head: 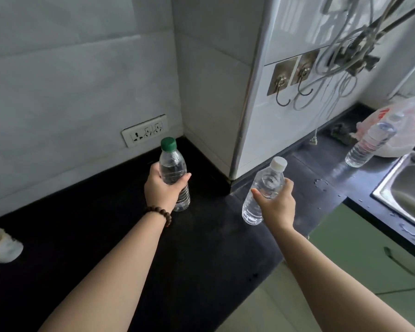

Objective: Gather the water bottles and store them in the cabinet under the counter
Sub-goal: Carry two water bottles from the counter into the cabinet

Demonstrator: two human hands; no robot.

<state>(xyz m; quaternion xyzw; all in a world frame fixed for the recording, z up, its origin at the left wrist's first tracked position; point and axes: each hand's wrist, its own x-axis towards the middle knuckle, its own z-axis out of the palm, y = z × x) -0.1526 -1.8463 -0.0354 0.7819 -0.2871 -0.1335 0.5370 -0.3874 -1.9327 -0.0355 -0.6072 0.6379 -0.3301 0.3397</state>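
My left hand (161,188) grips a clear water bottle with a green cap (171,164), upright near the corner of the black counter (82,236). A second clear bottle with a white cap (266,185) is held in my right hand (277,202), tilted a little to the right, over the counter's inner corner. A third clear bottle (371,140) stands further right on the counter, leaning against a plastic bag. Below the counter on the right is a green cabinet door (359,255) with a dark handle, closed.
A steel sink (405,188) is set into the counter at the right, with water drops around it. A white and red plastic bag (407,125) lies behind the third bottle. A pale cup (0,245) lies at the left edge. Hooks and cables hang on the tiled wall.
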